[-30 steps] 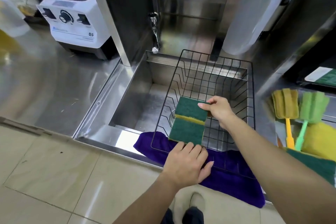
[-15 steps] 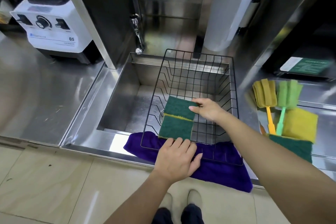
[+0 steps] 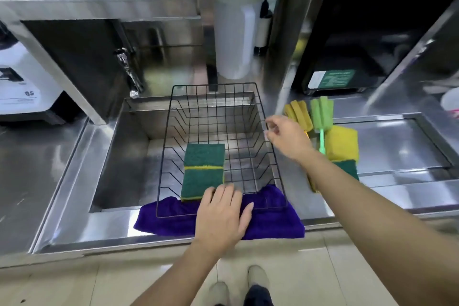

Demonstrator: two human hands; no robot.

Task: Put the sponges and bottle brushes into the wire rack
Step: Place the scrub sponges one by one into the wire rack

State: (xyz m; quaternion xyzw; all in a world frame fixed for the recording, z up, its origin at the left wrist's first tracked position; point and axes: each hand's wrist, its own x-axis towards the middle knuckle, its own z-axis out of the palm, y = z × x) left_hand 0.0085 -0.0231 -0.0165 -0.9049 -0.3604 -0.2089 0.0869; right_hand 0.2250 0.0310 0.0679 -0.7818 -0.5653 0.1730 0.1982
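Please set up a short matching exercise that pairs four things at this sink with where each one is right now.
Things:
1. two green-topped sponges
2. green bottle brush
3. purple cloth
4. left hand

Places:
A. draped over the front edge of the sink, under the near end of the wire rack
B. on the counter to the right of the rack, beside a yellow bottle brush
C. resting on the rack's near edge
D. inside the rack, at its left side

Pairs: 1-D, 2-B, 3-A, 4-C
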